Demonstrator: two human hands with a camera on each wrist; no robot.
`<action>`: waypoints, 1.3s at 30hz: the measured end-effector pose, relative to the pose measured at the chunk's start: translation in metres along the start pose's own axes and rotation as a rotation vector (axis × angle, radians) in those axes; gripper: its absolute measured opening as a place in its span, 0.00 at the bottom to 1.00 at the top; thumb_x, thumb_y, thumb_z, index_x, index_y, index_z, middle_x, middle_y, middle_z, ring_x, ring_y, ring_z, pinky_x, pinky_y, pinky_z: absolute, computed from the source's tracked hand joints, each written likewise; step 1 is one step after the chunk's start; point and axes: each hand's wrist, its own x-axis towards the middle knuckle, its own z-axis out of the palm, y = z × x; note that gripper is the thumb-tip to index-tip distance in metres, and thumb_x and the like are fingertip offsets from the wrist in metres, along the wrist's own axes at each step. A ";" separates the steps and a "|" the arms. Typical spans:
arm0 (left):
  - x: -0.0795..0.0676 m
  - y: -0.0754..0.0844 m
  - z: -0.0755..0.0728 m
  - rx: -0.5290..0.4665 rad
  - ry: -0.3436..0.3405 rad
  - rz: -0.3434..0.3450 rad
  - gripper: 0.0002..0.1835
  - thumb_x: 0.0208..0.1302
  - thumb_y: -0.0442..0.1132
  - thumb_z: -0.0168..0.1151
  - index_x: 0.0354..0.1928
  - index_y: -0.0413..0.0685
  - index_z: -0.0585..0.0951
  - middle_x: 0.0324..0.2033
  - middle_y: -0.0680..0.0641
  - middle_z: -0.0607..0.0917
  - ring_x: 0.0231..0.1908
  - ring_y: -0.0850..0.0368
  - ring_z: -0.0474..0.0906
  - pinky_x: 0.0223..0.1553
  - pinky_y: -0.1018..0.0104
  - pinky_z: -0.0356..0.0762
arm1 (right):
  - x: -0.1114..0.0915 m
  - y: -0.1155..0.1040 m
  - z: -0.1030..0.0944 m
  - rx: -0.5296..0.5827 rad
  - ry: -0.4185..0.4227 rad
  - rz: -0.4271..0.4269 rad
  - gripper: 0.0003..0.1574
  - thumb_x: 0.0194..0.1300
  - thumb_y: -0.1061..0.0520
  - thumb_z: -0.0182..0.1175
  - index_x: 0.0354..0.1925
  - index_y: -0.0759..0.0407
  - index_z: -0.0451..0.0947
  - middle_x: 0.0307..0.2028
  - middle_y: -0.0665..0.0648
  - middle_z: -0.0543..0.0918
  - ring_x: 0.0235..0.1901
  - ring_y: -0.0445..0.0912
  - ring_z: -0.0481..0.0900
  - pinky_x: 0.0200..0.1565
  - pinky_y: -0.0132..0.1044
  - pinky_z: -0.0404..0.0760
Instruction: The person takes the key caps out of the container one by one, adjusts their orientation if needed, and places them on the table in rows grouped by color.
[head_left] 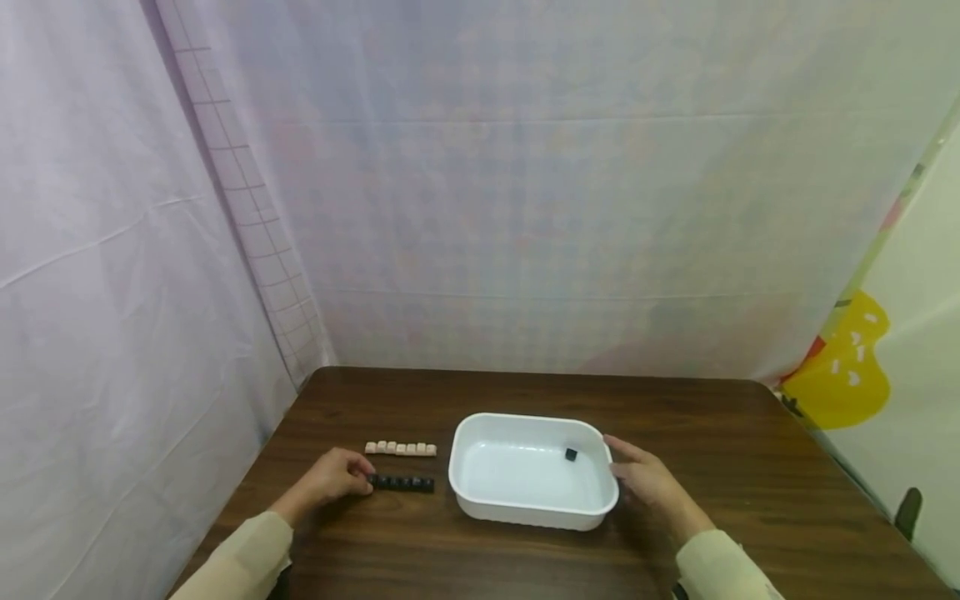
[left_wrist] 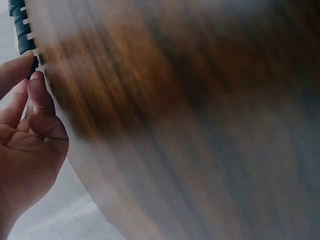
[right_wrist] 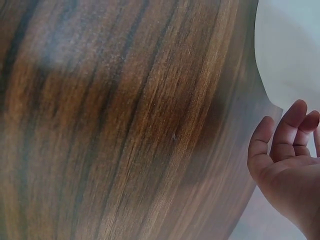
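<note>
My left hand [head_left: 339,477] pinches the left end of a row of small black keycaps [head_left: 406,483] on the table, with thumb and fingertip at the end keycap. In the left wrist view that hand [left_wrist: 30,135] has its fingertips right at the near end of the dark row [left_wrist: 22,32]. Just behind lies a parallel row of cream keycaps [head_left: 401,448]. At the right end of a white plastic basin [head_left: 534,517], my right hand [head_left: 651,482] rests its fingers against the rim and outer wall. One black keycap [head_left: 572,454] lies inside the basin, toward its right side.
Everything stands on a dark wood-grain table [head_left: 720,450] with rounded far corners. Pale curtains [head_left: 555,208] hang behind it and along the left. At the right, a light sheet bears a yellow printed shape [head_left: 843,375].
</note>
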 end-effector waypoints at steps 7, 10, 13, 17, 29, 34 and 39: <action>0.002 -0.002 0.002 0.013 -0.009 0.007 0.11 0.48 0.26 0.73 0.35 0.35 0.84 0.26 0.52 0.81 0.28 0.58 0.75 0.31 0.63 0.75 | -0.001 -0.001 0.001 0.039 -0.008 0.003 0.34 0.70 0.65 0.50 0.73 0.64 0.59 0.50 0.68 0.78 0.37 0.48 0.78 0.38 0.40 0.79; 0.002 -0.003 0.002 0.015 -0.012 0.010 0.12 0.47 0.26 0.73 0.36 0.35 0.84 0.25 0.52 0.80 0.28 0.59 0.74 0.30 0.64 0.75 | -0.002 -0.001 0.001 0.043 -0.005 -0.007 0.35 0.70 0.65 0.51 0.73 0.65 0.59 0.42 0.62 0.80 0.32 0.47 0.77 0.35 0.40 0.77; 0.002 -0.003 0.002 0.012 -0.020 0.003 0.13 0.47 0.27 0.73 0.37 0.35 0.84 0.25 0.52 0.80 0.28 0.60 0.74 0.30 0.65 0.74 | -0.002 0.000 0.001 0.039 0.003 -0.012 0.35 0.69 0.65 0.52 0.72 0.64 0.60 0.34 0.58 0.79 0.27 0.46 0.74 0.32 0.39 0.75; 0.002 -0.002 0.001 -0.008 -0.035 -0.009 0.15 0.47 0.26 0.73 0.39 0.34 0.83 0.25 0.52 0.79 0.28 0.58 0.73 0.29 0.65 0.73 | -0.002 0.001 0.002 0.029 0.013 -0.018 0.34 0.69 0.65 0.52 0.72 0.65 0.61 0.36 0.59 0.80 0.27 0.46 0.74 0.32 0.39 0.75; 0.021 0.031 -0.004 -0.027 0.032 0.002 0.18 0.60 0.34 0.68 0.51 0.33 0.80 0.32 0.49 0.79 0.34 0.55 0.75 0.33 0.62 0.74 | -0.003 -0.001 0.003 0.031 0.022 0.008 0.34 0.70 0.64 0.51 0.72 0.62 0.61 0.49 0.66 0.79 0.35 0.49 0.77 0.36 0.40 0.76; 0.045 0.076 0.017 -0.081 0.042 0.089 0.15 0.63 0.37 0.67 0.50 0.37 0.82 0.34 0.49 0.82 0.37 0.56 0.76 0.36 0.63 0.76 | -0.003 0.000 0.002 0.022 0.025 -0.006 0.33 0.70 0.65 0.51 0.72 0.63 0.61 0.49 0.67 0.78 0.34 0.48 0.76 0.34 0.39 0.75; 0.069 0.122 0.054 -0.114 -0.033 0.136 0.15 0.65 0.37 0.66 0.51 0.39 0.82 0.36 0.49 0.82 0.37 0.55 0.76 0.35 0.62 0.76 | -0.002 0.001 0.003 0.046 0.026 -0.010 0.33 0.70 0.65 0.51 0.72 0.64 0.61 0.48 0.67 0.80 0.32 0.47 0.76 0.33 0.39 0.75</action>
